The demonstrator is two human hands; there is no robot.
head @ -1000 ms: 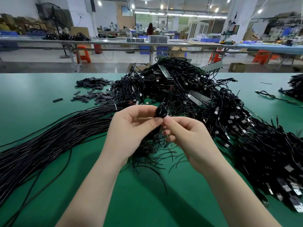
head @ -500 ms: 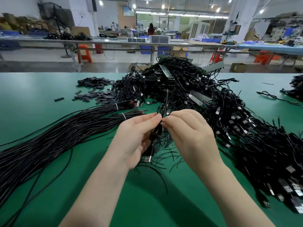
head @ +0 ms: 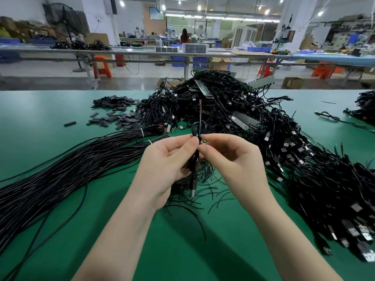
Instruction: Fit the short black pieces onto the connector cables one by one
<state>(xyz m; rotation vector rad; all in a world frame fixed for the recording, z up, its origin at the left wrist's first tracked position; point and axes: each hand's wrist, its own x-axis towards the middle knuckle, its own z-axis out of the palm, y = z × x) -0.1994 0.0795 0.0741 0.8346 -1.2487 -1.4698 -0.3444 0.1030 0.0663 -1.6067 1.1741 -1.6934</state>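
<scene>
since a second ago, coiled cable (head: 199, 126) now uncoiled, upright, tip pointing far; left hand (head: 166, 165) and right hand (head: 233, 161) fingertips pinched on it.

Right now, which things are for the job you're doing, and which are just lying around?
For the job:
left hand
right hand
held cable with USB plug
heap of short black pieces
pile of connector cables

Just lying about:
bundles of long black wires
orange stool
standing fan
cardboard box

No text, label, brand or number is legible on anything in this view.
</scene>
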